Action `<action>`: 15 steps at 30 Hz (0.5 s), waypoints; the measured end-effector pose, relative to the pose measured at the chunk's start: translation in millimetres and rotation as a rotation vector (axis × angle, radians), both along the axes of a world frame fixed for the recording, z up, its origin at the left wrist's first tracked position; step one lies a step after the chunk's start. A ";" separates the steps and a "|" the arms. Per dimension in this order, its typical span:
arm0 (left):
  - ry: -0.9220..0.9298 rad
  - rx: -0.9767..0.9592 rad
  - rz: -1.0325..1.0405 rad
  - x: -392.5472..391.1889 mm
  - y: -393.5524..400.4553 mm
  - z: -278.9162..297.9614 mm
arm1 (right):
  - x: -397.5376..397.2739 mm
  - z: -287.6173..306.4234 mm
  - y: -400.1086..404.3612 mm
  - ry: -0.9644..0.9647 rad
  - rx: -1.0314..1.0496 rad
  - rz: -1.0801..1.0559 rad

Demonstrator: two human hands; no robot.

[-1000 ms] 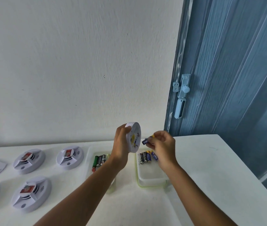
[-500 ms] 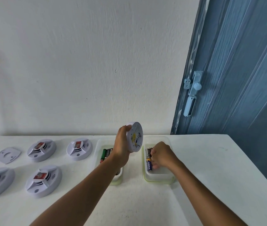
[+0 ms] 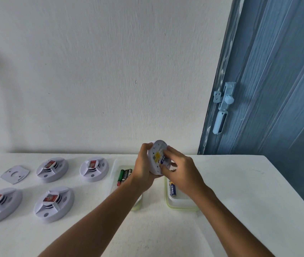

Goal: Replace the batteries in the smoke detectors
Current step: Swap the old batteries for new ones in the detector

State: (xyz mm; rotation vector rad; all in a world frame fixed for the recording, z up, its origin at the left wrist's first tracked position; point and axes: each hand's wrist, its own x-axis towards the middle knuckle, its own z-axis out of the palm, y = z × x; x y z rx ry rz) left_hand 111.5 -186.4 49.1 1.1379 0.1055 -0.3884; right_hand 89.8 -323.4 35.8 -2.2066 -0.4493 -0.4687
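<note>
I see the left hand (image 3: 143,171) grasping a white smoke detector (image 3: 158,156) by its rim, lifted above the white table (image 3: 231,182), with its back side turned to the right. The right hand (image 3: 181,172) is at this back side, and its fingers (image 3: 171,154) press a blue battery (image 3: 163,158) against the yellow label area; I cannot tell if the battery is already seated. Below the hands stand two clear trays. The left tray (image 3: 116,175) holds green and dark batteries (image 3: 124,176), the right tray (image 3: 182,205) holds a blue battery (image 3: 172,189). Four other smoke detectors (image 3: 53,204) lie on the table to the left, face up, and a flat mounting plate (image 3: 14,174) lies beside them.
</note>
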 end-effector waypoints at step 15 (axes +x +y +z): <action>0.220 -0.134 -0.022 -4.8 -3.8 1.7 | -12.9 -11.6 -15.3 -0.087 -0.002 0.089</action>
